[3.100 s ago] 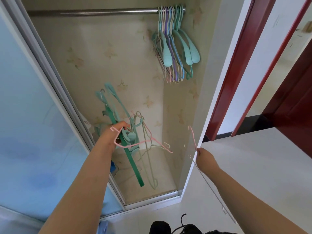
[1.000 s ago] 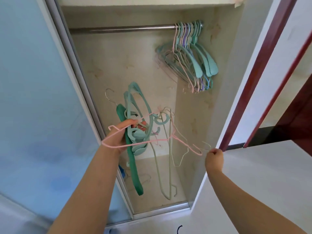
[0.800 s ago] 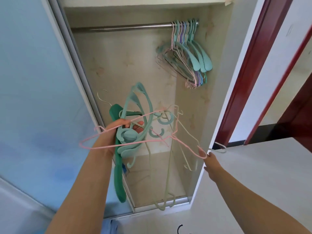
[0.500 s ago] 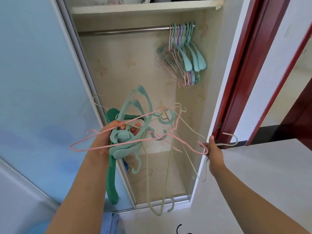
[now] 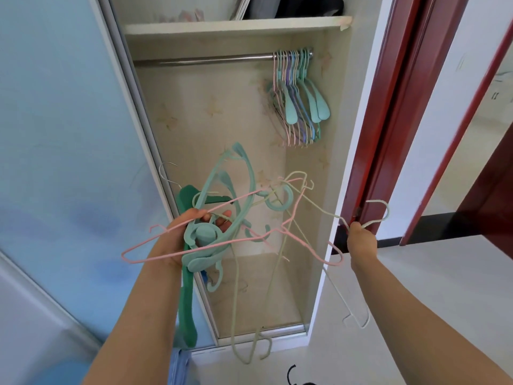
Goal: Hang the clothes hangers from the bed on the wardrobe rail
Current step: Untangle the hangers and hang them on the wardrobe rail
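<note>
My left hand (image 5: 177, 240) grips a tangled bundle of hangers (image 5: 219, 218): mint plastic ones, a dark green one (image 5: 186, 301), a pink wire one (image 5: 155, 245) and pale green wire ones that hang low. My right hand (image 5: 361, 240) pinches a pale wire hanger (image 5: 377, 215) just below its hook, beside the wardrobe's right edge. That hanger's body reaches back toward the bundle. High in the wardrobe runs the metal rail (image 5: 205, 59), with several hangers (image 5: 298, 93) hung at its right end.
A blue sliding door (image 5: 63, 162) covers the wardrobe's left side. A shelf (image 5: 236, 25) with dark items sits above the rail. A dark red door frame (image 5: 388, 120) stands just right of the wardrobe. The floor is pale tile.
The camera has tilted up and now shows the shelf. My right hand has taken a pale wire hanger by its neck and drawn it right, away from the bundle in my left hand.
</note>
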